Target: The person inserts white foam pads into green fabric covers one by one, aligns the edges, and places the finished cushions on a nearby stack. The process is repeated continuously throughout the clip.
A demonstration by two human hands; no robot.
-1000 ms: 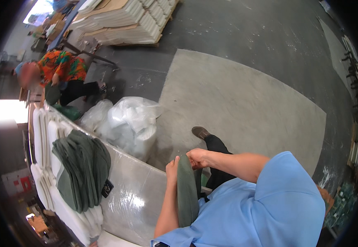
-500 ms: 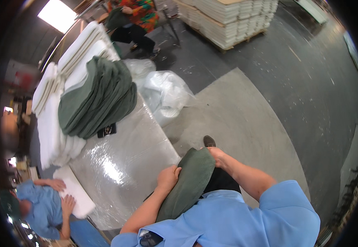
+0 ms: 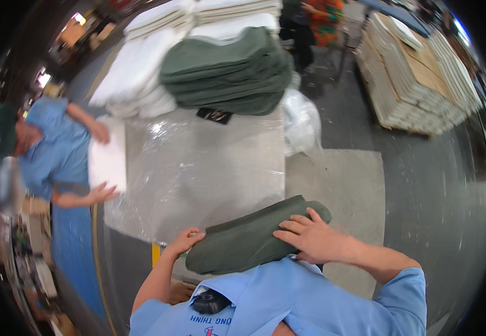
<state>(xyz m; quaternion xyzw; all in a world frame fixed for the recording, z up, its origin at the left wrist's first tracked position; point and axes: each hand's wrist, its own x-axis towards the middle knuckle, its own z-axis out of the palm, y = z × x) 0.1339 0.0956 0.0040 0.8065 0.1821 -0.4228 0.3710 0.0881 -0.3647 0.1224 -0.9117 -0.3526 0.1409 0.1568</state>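
Note:
A long, rounded piece of dark green cloth [image 3: 248,238], apparently a cover or pad, lies sideways against my front, by the near edge of the table. My left hand [image 3: 187,241] grips its left end, the fingers closed on the edge. On its right part rests my right hand [image 3: 315,238], open, with fingers spread over the top surface. Beyond it, similar green cloth pieces [image 3: 226,73] are heaped on the table [image 3: 198,162], whose top is covered with clear plastic film. A small black item [image 3: 215,116] lies at the foot of that heap.
White padded sheets [image 3: 136,73] are stacked at the table's far side. At the left, a person in blue [image 3: 58,145] has both hands by a white pad [image 3: 108,151]. Clear plastic bags [image 3: 301,120] sit right of the table; a loaded pallet [image 3: 411,78] stands farther right.
My view has swung left, toward the table. The green cloth has gone from slanting upright to lying sideways. My right hand has let go of its corner and now lies spread on top.

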